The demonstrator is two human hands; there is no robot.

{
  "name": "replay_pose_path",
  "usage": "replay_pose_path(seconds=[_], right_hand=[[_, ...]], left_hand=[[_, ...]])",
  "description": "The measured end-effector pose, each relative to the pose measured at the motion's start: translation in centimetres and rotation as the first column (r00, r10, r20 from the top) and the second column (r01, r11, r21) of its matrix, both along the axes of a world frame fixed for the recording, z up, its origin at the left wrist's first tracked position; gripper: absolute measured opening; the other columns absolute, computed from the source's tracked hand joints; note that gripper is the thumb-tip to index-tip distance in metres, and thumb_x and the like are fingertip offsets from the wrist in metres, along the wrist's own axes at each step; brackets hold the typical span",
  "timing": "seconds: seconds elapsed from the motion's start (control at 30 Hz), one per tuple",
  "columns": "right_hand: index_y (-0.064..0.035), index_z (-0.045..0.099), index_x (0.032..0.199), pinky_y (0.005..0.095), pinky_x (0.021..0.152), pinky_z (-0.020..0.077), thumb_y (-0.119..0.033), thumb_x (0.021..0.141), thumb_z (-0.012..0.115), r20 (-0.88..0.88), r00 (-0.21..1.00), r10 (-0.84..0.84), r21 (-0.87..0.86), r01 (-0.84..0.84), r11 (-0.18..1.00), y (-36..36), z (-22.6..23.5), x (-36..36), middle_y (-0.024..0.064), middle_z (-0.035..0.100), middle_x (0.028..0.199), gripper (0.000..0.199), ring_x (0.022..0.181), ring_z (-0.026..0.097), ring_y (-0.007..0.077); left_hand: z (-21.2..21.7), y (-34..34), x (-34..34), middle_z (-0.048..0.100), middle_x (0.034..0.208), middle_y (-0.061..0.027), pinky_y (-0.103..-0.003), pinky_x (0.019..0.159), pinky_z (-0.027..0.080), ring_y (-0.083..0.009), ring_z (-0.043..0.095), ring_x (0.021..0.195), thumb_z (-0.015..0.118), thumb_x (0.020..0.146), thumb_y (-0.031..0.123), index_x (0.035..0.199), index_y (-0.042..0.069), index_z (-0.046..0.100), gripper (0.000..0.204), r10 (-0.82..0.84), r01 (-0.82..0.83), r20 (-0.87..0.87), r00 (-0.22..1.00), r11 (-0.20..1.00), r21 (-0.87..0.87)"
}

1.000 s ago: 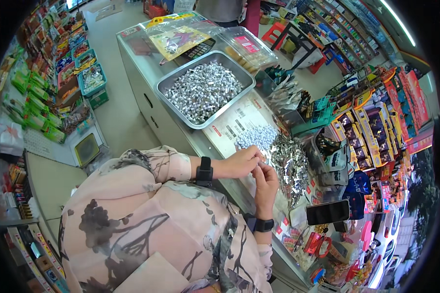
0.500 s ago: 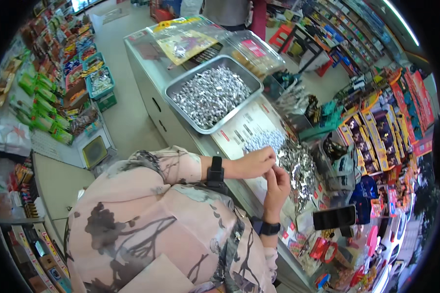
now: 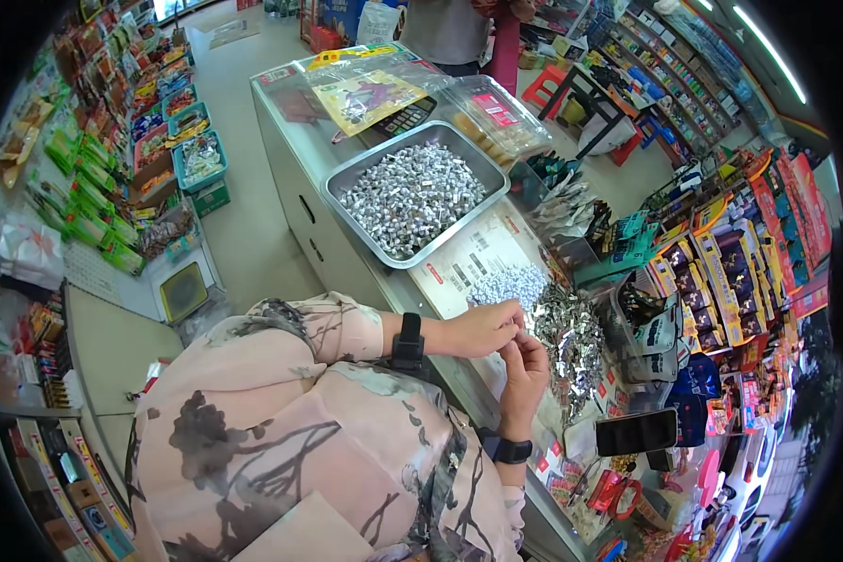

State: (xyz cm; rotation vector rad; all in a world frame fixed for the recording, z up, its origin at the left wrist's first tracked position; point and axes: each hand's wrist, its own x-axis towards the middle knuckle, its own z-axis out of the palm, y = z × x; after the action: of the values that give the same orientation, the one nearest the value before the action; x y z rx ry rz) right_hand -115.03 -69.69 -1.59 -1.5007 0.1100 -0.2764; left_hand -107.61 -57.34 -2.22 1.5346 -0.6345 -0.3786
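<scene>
head view: fingertip to fingertip beside a pale heap

holds left hand with its back upward, fingers curled in and bunched close at the tips. holds right hand just below it in view, partly folded, with thumb and forefinger raised to meet the left fingertips. looks near to a pinch on both sides, yet cannot tell how fully closed, nor whether gripping a small piece: too tiny and too hidden at the meeting point. wears a dark band on the left wrist and a black strap on the right, below loose printed sleeves.

faces a long counter. on it, just beyond the left fingers: pale heap of small bluish-white pieces, by a flat printed sheet. touching its right side: silvery heap of loose shiny scraps, near the right hand. farther off, apart from both hands: metal tray, filled with small silvery pieces. to the right of the right hand: phone with a dark screen.
</scene>
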Motion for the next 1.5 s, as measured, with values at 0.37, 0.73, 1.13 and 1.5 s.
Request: replay_pose_path(seconds=[0.37,0.73,1.13,1.5], right_hand=[[0.0021,0.056,0.099,0.0238,0.074,0.0466,-0.009,0.087,0.058,-0.062,0.990,0.128,-0.019,-0.129,0.991,-0.9,-0.2,-0.2,0.0054,0.059,0.090,0.017,0.079,0.057,0.0107],[0.0019,0.056,0.094,0.0222,0.069,0.0460,-0.011,0.089,0.055,-0.060,0.993,0.106,-0.008,-0.107,0.994,-1.0,-0.4,-0.2,0.0049,0.059,0.085,0.014,0.073,0.055,0.0096],[0.0005,0.055,0.093,0.0205,0.063,0.0438,-0.007,0.086,0.058,0.038,0.999,0.029,0.013,-0.029,0.999,1.3,1.0,1.8,0.0036,0.059,0.082,0.011,0.071,0.054,0.0075],[0.0009,0.057,0.108,0.0212,0.066,0.0462,-0.012,0.088,0.055,-0.113,0.993,0.042,-0.149,-0.059,0.987,4.8,-0.1,3.1,0.0039,0.060,0.085,0.024,0.071,0.056,0.0084]], left_hand=[[-0.2,-0.3,-1.0,0.056,0.080,-0.0095,-0.031,0.062,0.047,-0.0160,0.056,0.069,0.038,0.091,0.015,0.099,0.000,0.046,0.019,-0.017,0.011,-0.118,0.993,0.999,-0.050],[0.0,-0.9,-1.4,0.053,0.080,-0.0049,-0.027,0.062,0.046,-0.0105,0.051,0.068,0.036,0.093,0.015,0.105,0.001,0.048,0.022,0.013,-0.018,-0.163,0.987,0.999,-0.032],[3.9,1.7,-0.1,0.051,0.073,-0.0014,-0.020,0.050,0.036,-0.0058,0.045,0.059,0.043,0.093,0.021,0.100,0.004,0.050,0.020,-0.090,0.008,-0.377,0.922,0.977,-0.214],[6.2,11.9,10.1,0.054,0.078,-0.0021,-0.018,0.051,0.036,-0.0046,0.045,0.062,0.048,0.089,0.017,0.106,0.005,0.050,0.021,-0.033,-0.134,-0.418,0.908,0.921,-0.365]])
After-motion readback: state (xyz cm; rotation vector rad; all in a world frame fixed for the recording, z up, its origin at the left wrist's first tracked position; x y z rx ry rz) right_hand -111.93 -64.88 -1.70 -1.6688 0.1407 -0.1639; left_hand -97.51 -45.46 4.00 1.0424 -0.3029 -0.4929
